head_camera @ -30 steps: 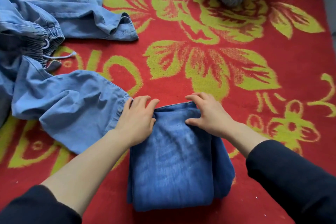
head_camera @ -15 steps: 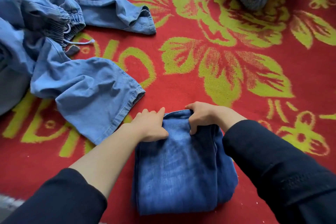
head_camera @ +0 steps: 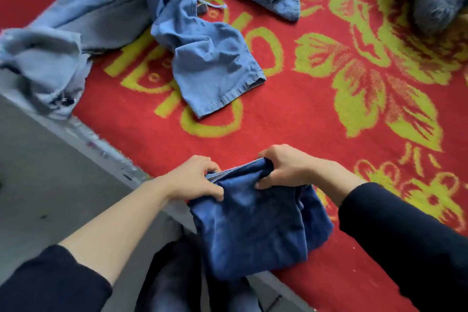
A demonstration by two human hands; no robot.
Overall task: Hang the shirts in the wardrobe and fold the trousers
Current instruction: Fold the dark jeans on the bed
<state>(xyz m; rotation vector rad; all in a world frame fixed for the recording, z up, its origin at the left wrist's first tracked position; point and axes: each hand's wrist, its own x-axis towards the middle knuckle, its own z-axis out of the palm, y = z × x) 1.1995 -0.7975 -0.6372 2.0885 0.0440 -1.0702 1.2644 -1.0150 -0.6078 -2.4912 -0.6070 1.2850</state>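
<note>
Left hand [head_camera: 195, 180]: fingers curled round the near-left top corner of the jeans [head_camera: 253, 230]
Right hand [head_camera: 283, 171]: fist closed on the right top corner, cloth bunched
jeans: dark, folded, between and below both hands, across the blanket [head_camera: 304, 119] edge
trousers [head_camera: 210, 63]: light blue, crumpled, well beyond the hands
toy [head_camera: 430, 2]: grey, far beyond the right grip

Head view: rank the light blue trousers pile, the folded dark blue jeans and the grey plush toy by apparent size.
1. light blue trousers pile
2. folded dark blue jeans, nearest the camera
3. grey plush toy, cropped by the frame: true size unsure
</note>
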